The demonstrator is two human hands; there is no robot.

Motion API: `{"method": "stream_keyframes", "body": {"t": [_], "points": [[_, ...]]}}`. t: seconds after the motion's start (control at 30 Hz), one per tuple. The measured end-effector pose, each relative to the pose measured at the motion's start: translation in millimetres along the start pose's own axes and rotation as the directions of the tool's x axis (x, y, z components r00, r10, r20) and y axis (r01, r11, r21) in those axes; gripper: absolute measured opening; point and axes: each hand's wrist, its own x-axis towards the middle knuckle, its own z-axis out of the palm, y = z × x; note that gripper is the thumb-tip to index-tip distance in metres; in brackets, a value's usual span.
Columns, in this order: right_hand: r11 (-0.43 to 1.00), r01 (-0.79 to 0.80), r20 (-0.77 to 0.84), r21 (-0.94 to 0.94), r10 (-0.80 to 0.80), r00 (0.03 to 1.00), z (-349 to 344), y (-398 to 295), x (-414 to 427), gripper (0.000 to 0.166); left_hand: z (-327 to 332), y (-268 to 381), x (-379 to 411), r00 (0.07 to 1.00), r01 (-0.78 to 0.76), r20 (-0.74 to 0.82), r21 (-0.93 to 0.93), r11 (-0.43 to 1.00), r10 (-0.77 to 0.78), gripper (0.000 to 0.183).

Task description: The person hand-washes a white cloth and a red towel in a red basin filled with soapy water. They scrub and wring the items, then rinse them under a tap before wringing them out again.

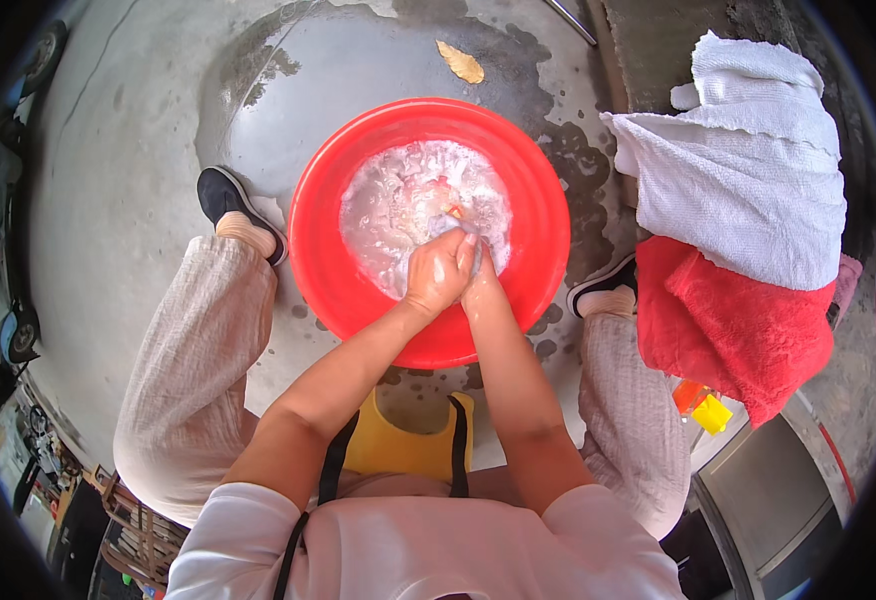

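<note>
A red plastic basin stands on the floor between my feet, with foamy, soapy water in it. My left hand and my right hand are pressed together over the near part of the water. Between them they squeeze a pale, wet cloth, most of it hidden by the fingers. Suds cling to the back of my left hand. A small orange-red bit shows at the cloth's far end, too small to make out.
At the right, a white towel lies over a red plush cloth. Wet concrete spreads beyond the basin, with a dry leaf on it. Wheeled vehicles line the far left. A folding chair stands at lower left.
</note>
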Motion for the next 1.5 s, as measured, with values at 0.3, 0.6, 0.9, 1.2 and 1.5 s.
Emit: {"method": "stream_keyframes", "body": {"t": [0.3,0.6,0.9,1.2,1.5], "points": [[0.152,0.224,0.118,-0.963,-0.511,0.852,-17.8,-20.8,13.2,0.070,-24.7,-75.6,38.8,0.909,-0.401,0.182,0.625,0.669,0.375,0.045],[0.992,0.095,-0.197,0.083,-0.077,0.977,-6.1,-24.3,14.1,0.063,9.4,-65.0,36.9,0.997,0.077,-0.038,0.286,0.955,-0.069,0.049],[0.537,-0.291,0.204,0.792,0.218,0.955,0.6,-13.2,12.1,0.035,-4.2,13.8,-14.7,0.956,-0.235,0.197,0.077,0.969,0.216,0.013],[0.989,-0.075,-0.184,0.124,0.097,0.978,7.8,-52.1,4.2,0.035,-29.6,-42.8,48.6,0.974,0.225,-0.076,0.274,0.935,-0.212,0.024],[0.293,0.341,0.159,-0.893,-0.504,0.849,-14.7,-17.0,31.8,0.064,-38.3,-77.5,58.8,0.962,-0.136,0.273,0.532,0.836,-0.018,0.051]]}}
